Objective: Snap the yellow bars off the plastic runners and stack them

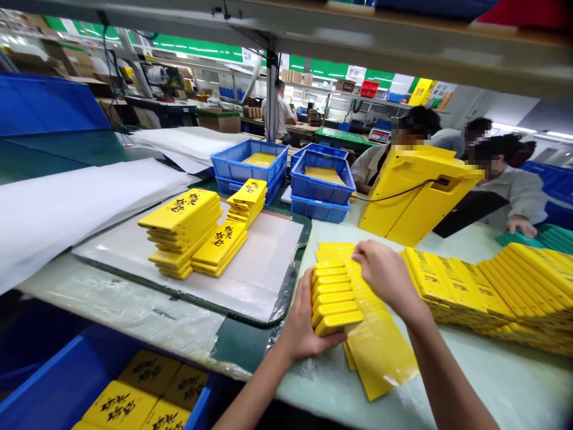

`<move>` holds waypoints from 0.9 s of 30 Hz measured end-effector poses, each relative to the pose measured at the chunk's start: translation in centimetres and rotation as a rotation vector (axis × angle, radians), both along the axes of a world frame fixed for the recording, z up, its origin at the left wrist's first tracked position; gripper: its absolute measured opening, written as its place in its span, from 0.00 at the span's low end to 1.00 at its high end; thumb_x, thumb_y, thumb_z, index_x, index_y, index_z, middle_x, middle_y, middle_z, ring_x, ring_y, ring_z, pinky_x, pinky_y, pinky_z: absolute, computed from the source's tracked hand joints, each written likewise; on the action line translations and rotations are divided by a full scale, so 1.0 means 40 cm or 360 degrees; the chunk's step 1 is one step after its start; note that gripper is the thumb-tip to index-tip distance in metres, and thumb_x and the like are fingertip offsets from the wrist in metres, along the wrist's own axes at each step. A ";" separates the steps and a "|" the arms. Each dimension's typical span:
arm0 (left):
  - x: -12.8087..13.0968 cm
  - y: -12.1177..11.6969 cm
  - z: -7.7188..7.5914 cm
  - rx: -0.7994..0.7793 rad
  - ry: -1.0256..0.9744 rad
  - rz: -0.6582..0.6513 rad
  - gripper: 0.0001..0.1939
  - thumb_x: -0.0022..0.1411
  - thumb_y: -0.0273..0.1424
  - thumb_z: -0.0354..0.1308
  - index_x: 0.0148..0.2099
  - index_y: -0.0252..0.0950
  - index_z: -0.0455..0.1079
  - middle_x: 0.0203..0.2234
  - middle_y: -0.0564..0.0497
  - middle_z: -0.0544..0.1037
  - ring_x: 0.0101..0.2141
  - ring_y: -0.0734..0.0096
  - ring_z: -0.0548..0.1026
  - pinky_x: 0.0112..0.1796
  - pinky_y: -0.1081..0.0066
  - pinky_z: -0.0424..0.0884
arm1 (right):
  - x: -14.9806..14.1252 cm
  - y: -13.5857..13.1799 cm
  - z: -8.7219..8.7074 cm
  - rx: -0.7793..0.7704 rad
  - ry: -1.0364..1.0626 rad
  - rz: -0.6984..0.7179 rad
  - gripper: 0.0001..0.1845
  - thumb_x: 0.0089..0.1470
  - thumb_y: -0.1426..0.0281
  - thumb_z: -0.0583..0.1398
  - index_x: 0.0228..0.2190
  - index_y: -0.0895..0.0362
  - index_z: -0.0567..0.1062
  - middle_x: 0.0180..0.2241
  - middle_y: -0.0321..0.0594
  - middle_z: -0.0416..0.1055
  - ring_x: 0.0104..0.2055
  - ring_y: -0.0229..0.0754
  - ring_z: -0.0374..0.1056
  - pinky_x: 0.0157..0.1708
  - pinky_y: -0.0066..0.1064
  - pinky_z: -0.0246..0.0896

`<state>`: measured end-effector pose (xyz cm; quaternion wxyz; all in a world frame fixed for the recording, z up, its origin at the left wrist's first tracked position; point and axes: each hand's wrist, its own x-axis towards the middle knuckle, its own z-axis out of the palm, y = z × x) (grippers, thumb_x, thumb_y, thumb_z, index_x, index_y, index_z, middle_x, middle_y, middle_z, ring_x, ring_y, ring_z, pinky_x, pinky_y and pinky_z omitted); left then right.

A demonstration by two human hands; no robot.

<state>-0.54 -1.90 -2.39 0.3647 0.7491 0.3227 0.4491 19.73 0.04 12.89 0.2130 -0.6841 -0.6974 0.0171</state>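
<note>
We hold a small stack of yellow pieces [335, 297] in our left hand [304, 325]. The stack sits on its edge and leans a bit, and our fingers and thumb are closed around it, so it is held tight, just above the table. Our right hand [385, 278] is close by, with its fingers curled down on a long row of flat yellow pieces [364, 316]. These pieces lie one over the other like fallen cards. We cannot tell if the right hand is pinching any of them or just resting there. Right now, we are gathering the pieces into a stack by hand. The loose stack calls for a firm, steady hold. To the right, many more yellow pieces [487, 286] lie in big, neat rows on the pale green table [470, 382]. To the left, stacks of yellow pieces with black marks [181, 230] sit on a gray mat [264, 280]. Below them, a blue bin [58, 382] holds more marked pieces. Farther off are two piles of blue crates [248, 164], and a big yellow box [416, 194] with a black cord. Past the box, a co-worker's hand [520, 226] rests on some green pieces.
</note>
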 end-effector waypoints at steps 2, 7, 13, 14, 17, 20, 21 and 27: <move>-0.002 0.001 0.001 -0.0015 -0.0018 -0.0012 0.70 0.51 0.51 0.75 0.78 0.50 0.27 0.73 0.38 0.49 0.72 0.36 0.54 0.68 0.33 0.55 | 0.027 0.008 0.010 0.0163 0.0063 -0.0191 0.08 0.63 0.76 0.61 0.31 0.60 0.78 0.35 0.46 0.77 0.37 0.47 0.69 0.37 0.36 0.55; -0.001 0.002 -0.003 -0.0061 -0.0029 -0.0006 0.70 0.50 0.46 0.75 0.78 0.51 0.27 0.72 0.37 0.52 0.70 0.35 0.58 0.65 0.32 0.60 | -0.037 0.002 0.016 -0.0129 0.0808 0.0422 0.04 0.59 0.73 0.66 0.31 0.57 0.81 0.32 0.37 0.79 0.35 0.41 0.71 0.39 0.31 0.62; -0.001 0.002 -0.008 0.0032 0.0015 0.0018 0.69 0.51 0.47 0.75 0.78 0.49 0.28 0.73 0.35 0.49 0.71 0.32 0.55 0.66 0.31 0.58 | -0.075 -0.002 0.005 -0.0269 0.0324 0.0385 0.07 0.64 0.73 0.61 0.32 0.59 0.75 0.35 0.41 0.77 0.37 0.43 0.69 0.38 0.32 0.54; -0.002 0.003 -0.008 0.0047 0.0004 0.0014 0.69 0.51 0.48 0.75 0.78 0.48 0.29 0.73 0.34 0.49 0.71 0.32 0.55 0.66 0.31 0.57 | -0.058 0.004 0.005 -0.0273 0.0232 0.0340 0.07 0.64 0.74 0.60 0.32 0.59 0.74 0.35 0.43 0.77 0.37 0.43 0.68 0.37 0.33 0.52; -0.005 0.006 -0.004 0.0049 -0.0028 0.0002 0.68 0.53 0.51 0.73 0.78 0.48 0.28 0.72 0.34 0.51 0.71 0.32 0.56 0.66 0.31 0.57 | -0.003 0.024 0.006 -0.0196 0.0185 0.0135 0.09 0.65 0.75 0.58 0.30 0.58 0.70 0.34 0.44 0.75 0.37 0.44 0.67 0.35 0.33 0.49; -0.004 0.008 0.002 0.0047 -0.0013 0.0003 0.68 0.53 0.52 0.73 0.78 0.50 0.28 0.73 0.36 0.52 0.71 0.32 0.57 0.66 0.30 0.57 | 0.018 0.035 0.010 -0.0002 0.0323 0.0113 0.09 0.66 0.74 0.56 0.31 0.57 0.68 0.35 0.42 0.74 0.38 0.43 0.67 0.37 0.32 0.53; -0.002 0.008 0.004 0.0046 -0.0022 0.0002 0.68 0.53 0.52 0.73 0.78 0.50 0.29 0.73 0.36 0.52 0.71 0.32 0.57 0.66 0.30 0.57 | 0.015 0.036 0.012 0.0076 0.0389 0.0161 0.09 0.66 0.74 0.56 0.31 0.57 0.68 0.34 0.41 0.73 0.38 0.42 0.67 0.38 0.31 0.54; -0.009 0.016 0.007 0.0073 -0.0071 0.0003 0.64 0.54 0.51 0.72 0.79 0.47 0.34 0.71 0.36 0.56 0.68 0.36 0.63 0.65 0.35 0.62 | -0.049 0.070 0.002 -0.0002 0.0781 0.0639 0.06 0.62 0.74 0.62 0.31 0.58 0.75 0.32 0.38 0.75 0.35 0.39 0.67 0.38 0.29 0.59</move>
